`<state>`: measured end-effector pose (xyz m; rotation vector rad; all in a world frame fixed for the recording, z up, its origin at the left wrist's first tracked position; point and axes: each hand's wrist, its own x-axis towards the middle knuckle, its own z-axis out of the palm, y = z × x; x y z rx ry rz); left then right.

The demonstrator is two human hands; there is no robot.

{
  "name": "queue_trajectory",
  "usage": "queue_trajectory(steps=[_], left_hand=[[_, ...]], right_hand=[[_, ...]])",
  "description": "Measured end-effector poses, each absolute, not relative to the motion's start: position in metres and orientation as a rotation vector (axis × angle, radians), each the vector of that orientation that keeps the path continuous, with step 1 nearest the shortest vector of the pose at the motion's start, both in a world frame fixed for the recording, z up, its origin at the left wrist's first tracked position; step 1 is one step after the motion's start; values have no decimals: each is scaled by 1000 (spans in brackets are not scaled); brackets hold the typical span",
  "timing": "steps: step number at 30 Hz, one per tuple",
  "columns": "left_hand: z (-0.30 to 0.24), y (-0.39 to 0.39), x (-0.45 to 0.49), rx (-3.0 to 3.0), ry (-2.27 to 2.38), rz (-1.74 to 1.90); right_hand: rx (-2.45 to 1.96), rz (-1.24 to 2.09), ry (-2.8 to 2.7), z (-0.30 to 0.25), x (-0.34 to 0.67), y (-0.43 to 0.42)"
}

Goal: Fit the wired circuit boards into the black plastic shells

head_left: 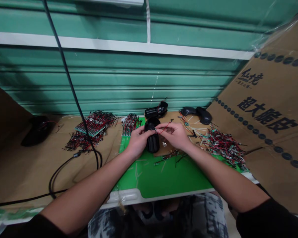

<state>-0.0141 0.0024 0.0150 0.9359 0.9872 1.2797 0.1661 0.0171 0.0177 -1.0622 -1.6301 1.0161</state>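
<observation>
The left hand curls its fingers around the top of a black ribbed cylinder, held upright over the far part of a green cutting mat. The right hand closes its fingers in a tight pinch on a thin red-and-black wire, bringing the wire to the cylinder's top. Bracing the cylinder firmly and pinching close to the wire's end gives the best control. Heaps of wired boards lie to the left.
</observation>
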Motion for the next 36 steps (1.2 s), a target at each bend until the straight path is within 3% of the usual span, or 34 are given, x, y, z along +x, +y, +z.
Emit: queue_trajectory(steps=[36], left_hand=[[13, 0, -13, 1079, 1002, 1267]], right_hand=[[-1144, 1322, -1477, 24, 167, 18]])
